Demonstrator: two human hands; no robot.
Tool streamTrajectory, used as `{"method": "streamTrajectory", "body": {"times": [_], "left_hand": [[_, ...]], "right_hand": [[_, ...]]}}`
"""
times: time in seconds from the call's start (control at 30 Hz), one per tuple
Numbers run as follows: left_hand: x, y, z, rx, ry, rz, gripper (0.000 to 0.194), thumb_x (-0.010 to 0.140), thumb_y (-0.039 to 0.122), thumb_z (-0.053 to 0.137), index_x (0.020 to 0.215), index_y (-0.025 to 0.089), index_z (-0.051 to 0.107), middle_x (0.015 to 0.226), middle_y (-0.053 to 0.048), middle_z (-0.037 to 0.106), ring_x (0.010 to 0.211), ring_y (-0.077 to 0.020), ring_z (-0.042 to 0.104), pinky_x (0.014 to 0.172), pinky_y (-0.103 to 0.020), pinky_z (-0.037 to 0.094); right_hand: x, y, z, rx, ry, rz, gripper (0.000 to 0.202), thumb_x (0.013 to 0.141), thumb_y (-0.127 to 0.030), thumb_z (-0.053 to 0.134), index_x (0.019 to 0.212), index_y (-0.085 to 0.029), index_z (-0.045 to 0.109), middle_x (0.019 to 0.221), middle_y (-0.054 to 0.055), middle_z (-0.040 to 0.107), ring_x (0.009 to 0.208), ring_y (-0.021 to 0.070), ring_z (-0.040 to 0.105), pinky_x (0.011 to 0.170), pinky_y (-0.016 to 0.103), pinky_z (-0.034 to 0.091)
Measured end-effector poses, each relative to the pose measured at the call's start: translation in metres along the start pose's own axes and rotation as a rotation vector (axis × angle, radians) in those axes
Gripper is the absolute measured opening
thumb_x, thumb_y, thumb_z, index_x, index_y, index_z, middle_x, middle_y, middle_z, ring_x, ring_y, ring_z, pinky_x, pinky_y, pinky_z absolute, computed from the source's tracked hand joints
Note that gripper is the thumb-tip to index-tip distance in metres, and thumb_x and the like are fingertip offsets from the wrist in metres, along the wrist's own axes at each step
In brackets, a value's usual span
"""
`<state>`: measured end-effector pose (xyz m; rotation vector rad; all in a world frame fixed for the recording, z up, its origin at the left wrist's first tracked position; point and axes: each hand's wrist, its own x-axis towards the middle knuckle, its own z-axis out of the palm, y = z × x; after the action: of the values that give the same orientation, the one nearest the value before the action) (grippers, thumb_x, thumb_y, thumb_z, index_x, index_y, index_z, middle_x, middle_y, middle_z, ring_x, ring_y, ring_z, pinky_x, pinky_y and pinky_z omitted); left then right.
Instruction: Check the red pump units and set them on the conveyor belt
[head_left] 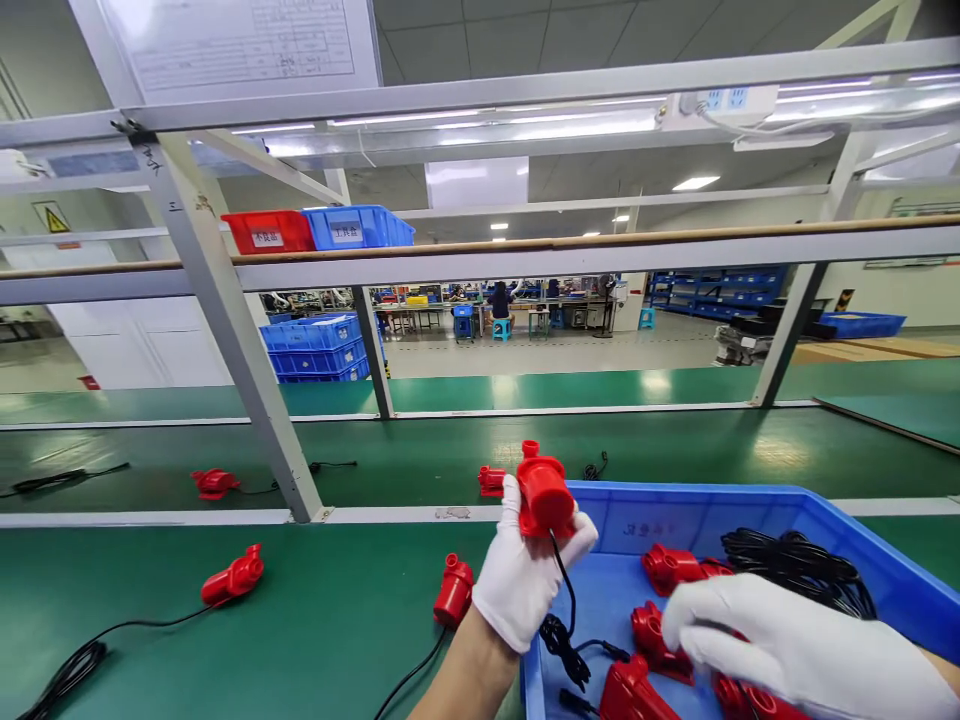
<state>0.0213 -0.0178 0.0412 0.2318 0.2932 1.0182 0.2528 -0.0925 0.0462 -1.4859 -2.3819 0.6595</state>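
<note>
My left hand [517, 580], in a white glove, holds up a red water pump [545, 495] over the left rim of a blue bin [622, 520]. A black cable [568, 590] hangs from that pump down into the bin, ending in a small coil. My right hand [757, 635], also gloved, is over the bin with fingers curved and thumb apart, close beside a red pump [652, 635]. Nothing shows between those fingers. Around it lie another pump [634, 690], more red pumps [671, 568] and a bundle of black cable [799, 565].
On the green bench lie a pump [454, 592] just left of my wrist and another pump [232, 578] farther left. Behind the rail, a pump [214, 483] and a smaller-looking one [491, 481] rest on the conveyor belt [420, 455]. A metal post [232, 340] rises at left.
</note>
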Motion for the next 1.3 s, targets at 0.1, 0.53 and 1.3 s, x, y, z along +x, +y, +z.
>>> {"method": "streamTrajectory", "body": {"times": [0.1,0.53,1.3], "left_hand": [[0.006,-0.01,-0.009,0.187,-0.12,-0.087,0.073,0.094,0.067,0.029,0.095,0.003,0.063,0.081,-0.011,0.065,0.061,-0.0176,0.067,0.05,-0.024,0.057],[0.001,-0.03,-0.015,0.395,-0.426,0.053,0.062,0.091,0.068,0.042,0.113,0.014,0.061,0.086,-0.011,0.065,0.065,-0.0157,0.063,0.062,-0.025,0.048],[-0.022,-0.015,-0.005,1.451,-0.554,0.859,0.017,0.074,0.015,0.075,0.068,0.024,0.062,0.069,-0.002,0.061,0.084,-0.0225,0.062,0.113,-0.058,0.028]], "right_hand": [[0.011,-0.009,-0.01,0.055,-0.074,0.06,0.044,0.1,-0.05,0.034,0.078,-0.023,0.06,0.08,-0.001,0.065,0.072,0.0137,0.057,0.068,0.022,0.045],[0.011,-0.027,-0.002,0.055,-0.05,0.081,0.042,0.098,-0.05,0.031,0.073,-0.021,0.05,0.077,0.0,0.059,0.07,0.0149,0.051,0.067,0.024,0.04],[0.004,-0.007,0.009,0.225,0.153,-0.106,0.037,0.095,-0.055,0.041,0.097,-0.024,0.061,0.093,0.004,0.066,0.081,0.0177,0.06,0.076,0.025,0.048]]}}
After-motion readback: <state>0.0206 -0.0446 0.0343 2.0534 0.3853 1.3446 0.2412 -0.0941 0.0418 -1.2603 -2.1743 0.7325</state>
